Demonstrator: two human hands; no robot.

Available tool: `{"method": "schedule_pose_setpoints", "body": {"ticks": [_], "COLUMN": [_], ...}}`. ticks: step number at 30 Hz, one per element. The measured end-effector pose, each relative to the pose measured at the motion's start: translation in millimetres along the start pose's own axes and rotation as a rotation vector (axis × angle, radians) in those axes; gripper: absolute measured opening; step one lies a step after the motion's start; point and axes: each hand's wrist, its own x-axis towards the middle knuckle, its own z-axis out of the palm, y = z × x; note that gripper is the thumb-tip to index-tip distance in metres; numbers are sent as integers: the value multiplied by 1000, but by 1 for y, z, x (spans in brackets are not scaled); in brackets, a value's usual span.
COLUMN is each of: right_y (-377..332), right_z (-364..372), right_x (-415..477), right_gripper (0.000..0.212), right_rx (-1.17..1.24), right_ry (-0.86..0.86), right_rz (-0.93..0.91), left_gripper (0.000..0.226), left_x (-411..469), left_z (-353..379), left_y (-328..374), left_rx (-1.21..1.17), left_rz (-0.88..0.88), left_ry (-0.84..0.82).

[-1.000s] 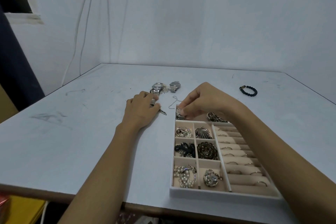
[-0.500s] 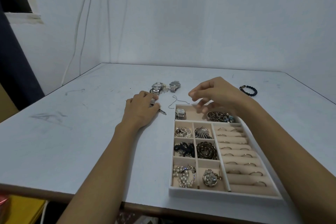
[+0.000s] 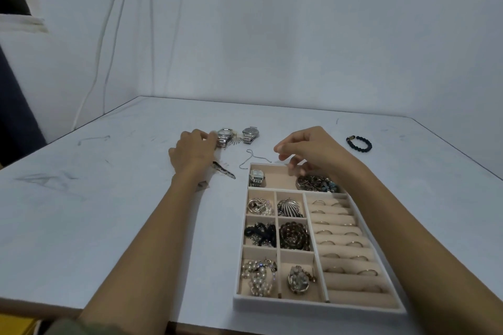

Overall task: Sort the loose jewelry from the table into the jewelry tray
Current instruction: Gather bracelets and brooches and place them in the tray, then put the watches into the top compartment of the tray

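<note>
The beige jewelry tray (image 3: 313,306) lies at the table's front right, its compartments holding brooches, pearls and rings. A small silver watch (image 3: 256,177) sits in its top compartment. My right hand (image 3: 307,149) hovers over that compartment, fingers loosely curled and holding nothing. My left hand (image 3: 192,151) reaches forward, its fingertips at the left side of a loose silver watch (image 3: 224,137); whether they grip it is unclear. A second watch (image 3: 251,133), a thin chain (image 3: 250,158), a patterned clip (image 3: 224,170) and a black bead bracelet (image 3: 359,143) lie loose on the table.
A small spiky silver piece (image 3: 235,141) lies between the two loose watches. The white table (image 3: 81,212) meets the wall at the back, and its front edge runs just under the tray. Cables hang down the wall at the left.
My right hand let go of the small watch in the top compartment and lifted above it. My left hand slid forward from beside the clip to the loose silver watch.
</note>
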Motion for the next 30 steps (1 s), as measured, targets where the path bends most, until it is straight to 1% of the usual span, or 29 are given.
{"method": "schedule_pose_setpoints", "body": {"ticks": [3,7,11,13,15,17,19,22,24,26,28,30], "right_y": [2,4,5,6,3,-3,-11,-22,-23,-19,-13,-8], "right_z": [-2,-7,-8,-6,-6,-5,-1,12,24,36,47,55], "right_x": [2,7,9,13,23,38,56,82,97,112,126,135], "right_gripper": [14,13,13,13,13,16,22,34,33,31,34,35], "right_rx": [16,33,25,-16,-84,-166,-227,-288,-299,-324,-394,-449], "right_ry": [-3,7,-1,-1,25,60,71,36,4,11,50,82], "right_rz": [5,11,18,18,-9,-19,6,79,139,181,174,157], "left_gripper": [53,57,56,54,52,45,37,31,27,25,22,24], "left_x": [10,20,23,24,26,26,25,22,23,25,26,28], "left_z": [6,9,13,14,14,14,16,18,18,19,17,12], "left_y": [4,11,13,13,13,15,19,25,25,24,24,25], "left_rx": [136,263,303,302,250,126,5,-61,-114,-200,-346,-501], "left_rz": [-19,-44,32,69,71,60,85,111,92,59,5,-50], "left_ry": [4,-16,-76,-94,-103,-111,-126,-145,-150,-146,-129,-100]}}
